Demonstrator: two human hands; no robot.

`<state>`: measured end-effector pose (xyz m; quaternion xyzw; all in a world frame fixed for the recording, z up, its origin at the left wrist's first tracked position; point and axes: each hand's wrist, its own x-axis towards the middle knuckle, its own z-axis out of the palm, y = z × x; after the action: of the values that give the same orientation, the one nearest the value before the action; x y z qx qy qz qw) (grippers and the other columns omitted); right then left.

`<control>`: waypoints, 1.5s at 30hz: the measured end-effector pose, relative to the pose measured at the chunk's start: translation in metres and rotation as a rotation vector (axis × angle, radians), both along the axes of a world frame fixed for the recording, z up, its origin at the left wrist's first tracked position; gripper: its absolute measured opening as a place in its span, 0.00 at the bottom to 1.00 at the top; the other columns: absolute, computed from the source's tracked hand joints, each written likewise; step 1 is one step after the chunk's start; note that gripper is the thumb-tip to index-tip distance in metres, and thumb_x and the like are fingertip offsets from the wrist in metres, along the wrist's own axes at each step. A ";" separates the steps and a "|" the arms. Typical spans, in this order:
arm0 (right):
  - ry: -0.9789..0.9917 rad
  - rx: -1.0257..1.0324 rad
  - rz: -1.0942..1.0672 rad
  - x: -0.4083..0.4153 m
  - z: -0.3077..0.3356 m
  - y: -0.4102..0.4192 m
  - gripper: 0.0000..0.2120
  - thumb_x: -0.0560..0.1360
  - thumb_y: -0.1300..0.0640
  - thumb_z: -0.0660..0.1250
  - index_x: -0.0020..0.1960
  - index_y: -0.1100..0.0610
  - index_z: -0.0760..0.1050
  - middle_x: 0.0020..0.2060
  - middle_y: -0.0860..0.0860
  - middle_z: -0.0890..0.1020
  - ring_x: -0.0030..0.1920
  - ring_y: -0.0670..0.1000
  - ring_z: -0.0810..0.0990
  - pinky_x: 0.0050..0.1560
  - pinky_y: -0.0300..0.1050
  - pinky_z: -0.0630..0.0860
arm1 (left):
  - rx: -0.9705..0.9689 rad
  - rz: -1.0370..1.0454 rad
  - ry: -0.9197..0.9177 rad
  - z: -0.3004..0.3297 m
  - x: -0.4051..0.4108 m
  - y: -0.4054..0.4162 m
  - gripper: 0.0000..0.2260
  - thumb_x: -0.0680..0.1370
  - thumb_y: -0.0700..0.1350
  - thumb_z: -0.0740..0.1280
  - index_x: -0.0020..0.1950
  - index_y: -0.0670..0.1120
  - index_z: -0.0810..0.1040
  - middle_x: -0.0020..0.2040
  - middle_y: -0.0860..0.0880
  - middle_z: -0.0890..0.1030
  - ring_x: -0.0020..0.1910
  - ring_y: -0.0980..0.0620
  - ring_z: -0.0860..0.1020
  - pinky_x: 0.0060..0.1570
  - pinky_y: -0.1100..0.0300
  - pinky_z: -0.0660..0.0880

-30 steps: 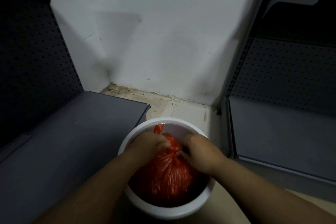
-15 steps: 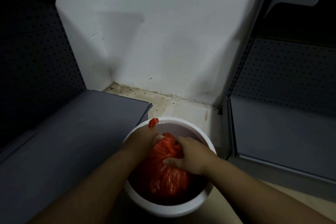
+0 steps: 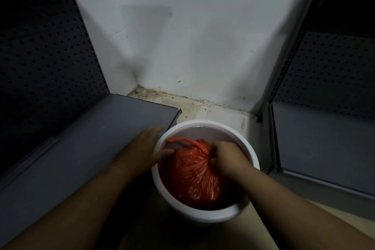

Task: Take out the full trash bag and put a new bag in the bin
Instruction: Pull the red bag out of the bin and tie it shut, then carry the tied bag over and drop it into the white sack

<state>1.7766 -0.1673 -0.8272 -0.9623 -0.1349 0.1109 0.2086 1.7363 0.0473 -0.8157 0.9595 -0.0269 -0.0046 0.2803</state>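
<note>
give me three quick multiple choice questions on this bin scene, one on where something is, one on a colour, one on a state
1. Where does the white bin stand?
A. on the floor between two grey shelf units
B. on top of a shelf
C. on a table

2. What colour is the trash bag?
A. black
B. red-orange
C. blue

3. What is the right hand doing?
A. hanging idle outside the bin
B. gripping the gathered top of the bag
C. holding a new bag

Answers: 1 A, the bin sits on the floor by the left shelf. 2 B, the plastic shows red-orange. 3 B, its fingers curl round the bunched neck while the bag is in the bin.
</note>
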 end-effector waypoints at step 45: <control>0.016 -0.111 0.028 -0.039 0.603 -0.039 0.11 0.72 0.66 0.59 0.36 0.52 0.68 0.44 0.55 0.78 0.48 0.56 0.76 0.41 0.41 0.62 | 0.342 0.209 0.106 0.566 -0.052 -0.047 0.20 0.76 0.57 0.54 0.62 0.51 0.74 0.66 0.49 0.74 0.63 0.48 0.72 0.60 0.54 0.72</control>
<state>1.7372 -0.2067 -0.2247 -0.9695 -0.1402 0.1287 0.1545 1.6842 0.0007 -0.2495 0.9891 0.0888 -0.0304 0.1135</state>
